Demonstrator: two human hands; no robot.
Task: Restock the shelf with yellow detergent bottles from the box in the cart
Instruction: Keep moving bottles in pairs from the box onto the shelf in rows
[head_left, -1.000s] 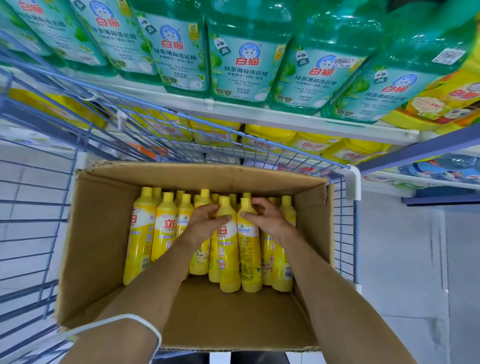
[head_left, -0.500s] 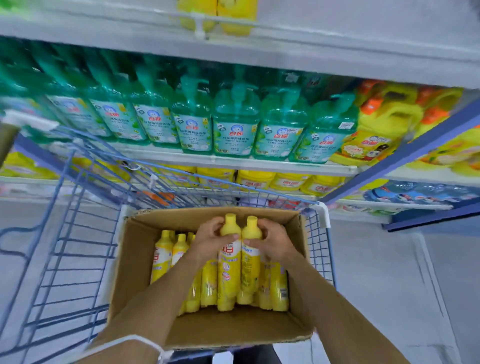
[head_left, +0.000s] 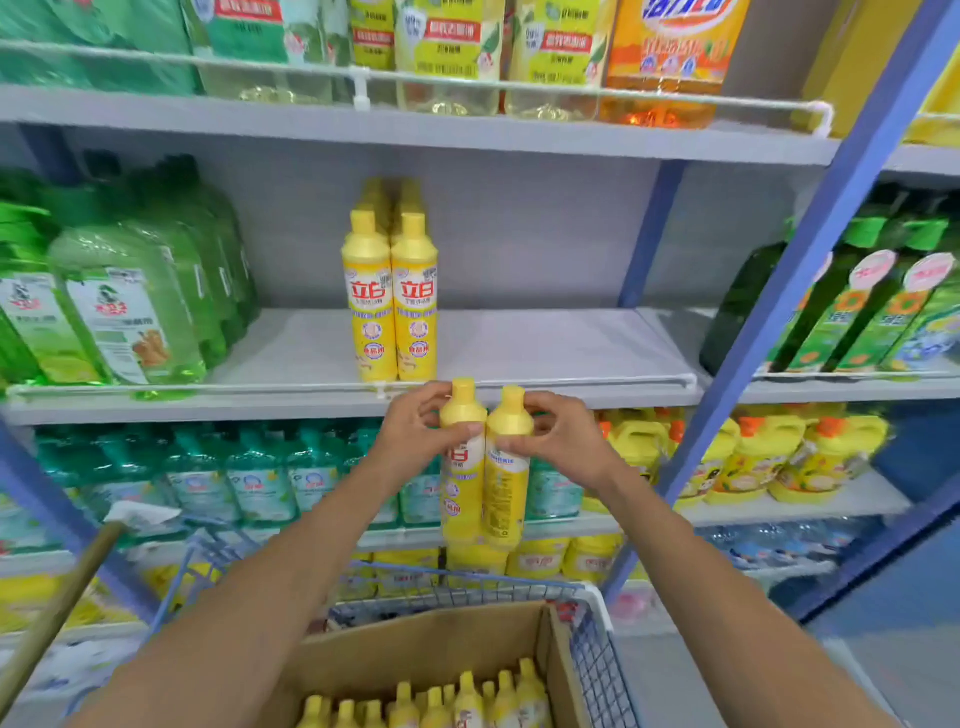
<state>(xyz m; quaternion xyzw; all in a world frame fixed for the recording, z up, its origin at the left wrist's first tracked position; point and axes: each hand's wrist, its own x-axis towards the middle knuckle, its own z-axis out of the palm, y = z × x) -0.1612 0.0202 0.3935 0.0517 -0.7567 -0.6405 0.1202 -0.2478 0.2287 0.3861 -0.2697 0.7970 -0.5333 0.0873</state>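
Left hand (head_left: 413, 434) grips one yellow plastic detergent bottle (head_left: 461, 483) by its shoulder; right hand (head_left: 563, 441) grips a second yellow bottle (head_left: 506, 483) likewise. Both upright, touching, just under the grey shelf (head_left: 545, 348) rail. Shelved yellow pair (head_left: 389, 306) stands above; cardboard box (head_left: 431, 649) in blue wire cart (head_left: 592, 623) below.

Two yellow bottles (head_left: 462, 488) hang upright, touching side by side, just below the shelf (head_left: 545, 345) rim. Shelved bottles (head_left: 389, 306) stand above. Spare bottles (head_left: 467, 696) fill the box (head_left: 426, 644) in the cart (head_left: 597, 670).

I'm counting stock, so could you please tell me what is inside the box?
Yellow bottles stand upright in the box, caps up. Their lower parts and the box floor lie below the frame, so the count is hidden.
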